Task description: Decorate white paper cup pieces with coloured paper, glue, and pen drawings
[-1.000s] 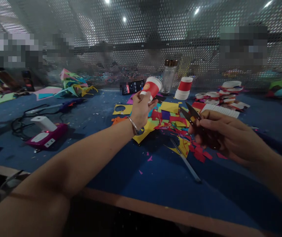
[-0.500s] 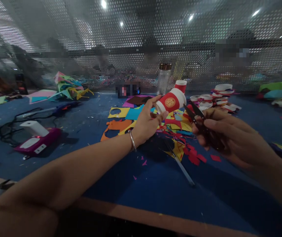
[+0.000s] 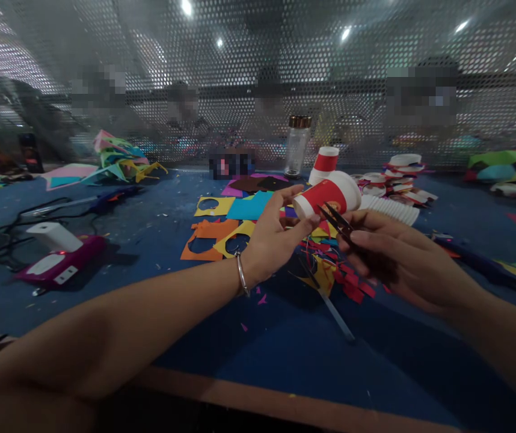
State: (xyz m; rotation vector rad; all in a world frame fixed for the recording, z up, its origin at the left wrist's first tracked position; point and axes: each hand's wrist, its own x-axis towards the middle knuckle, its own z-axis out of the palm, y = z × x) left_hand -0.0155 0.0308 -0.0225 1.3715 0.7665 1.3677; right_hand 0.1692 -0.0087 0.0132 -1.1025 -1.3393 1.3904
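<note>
The left hand (image 3: 272,240) pinches a red paper cup (image 3: 328,196) by its base — light, thin-walled, easily crushed. The right hand (image 3: 388,258) has its grip clenched on small snips (image 3: 335,220) — blades parted at the cup's side.

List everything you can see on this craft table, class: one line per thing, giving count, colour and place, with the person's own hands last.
paper cup: one, red and white, held on its side above the scraps
snips: one, dark, blades open at the cup's side
paper scraps: many, mixed colours, mid-table
cup stack: one, red and white, upside down at the back
clear bottle: one, gold cap, back centre
lids: several, white, back right
glue gun: one, dark blue, left
pink device: one, left front
table: blue top
left hand: grip on the paper cup
right hand: grip on the snips
</note>
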